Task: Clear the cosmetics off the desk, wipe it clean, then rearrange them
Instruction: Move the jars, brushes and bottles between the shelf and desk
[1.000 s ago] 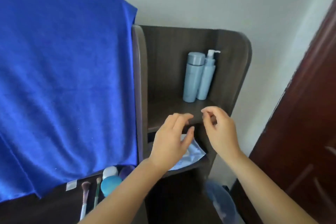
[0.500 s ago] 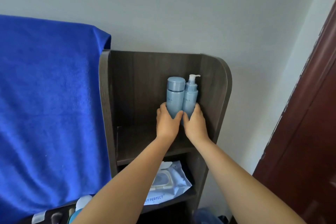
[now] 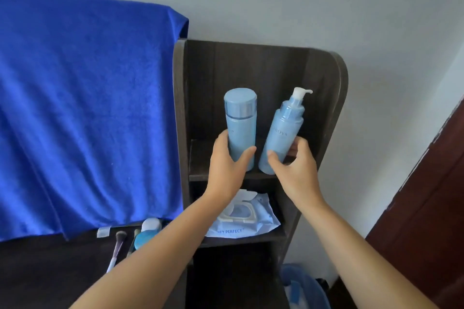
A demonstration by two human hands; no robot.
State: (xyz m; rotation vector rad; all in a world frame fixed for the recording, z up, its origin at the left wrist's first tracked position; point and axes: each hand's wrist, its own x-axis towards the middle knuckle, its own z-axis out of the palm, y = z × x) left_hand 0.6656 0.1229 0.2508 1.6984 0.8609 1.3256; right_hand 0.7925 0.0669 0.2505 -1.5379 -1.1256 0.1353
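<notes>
Pale blue, both of them: the left hand (image 3: 227, 168) grips the capped bottle (image 3: 241, 128), the right hand (image 3: 292, 170) grips the tilted pump bottle (image 3: 282, 133) (leaning right), at the upper shelf (image 3: 200, 175), probably being cleared before wiping.

Dark wood shelf unit (image 3: 334, 98): wipes pack (image 3: 247, 218) flat on lower shelf; desk (image 3: 50, 271) bears brushes (image 3: 118, 246), jars (image 3: 147, 233).

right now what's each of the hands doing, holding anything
Left hand: closed around the capped blue bottle.
Right hand: closed around the tilted pump bottle.
</notes>
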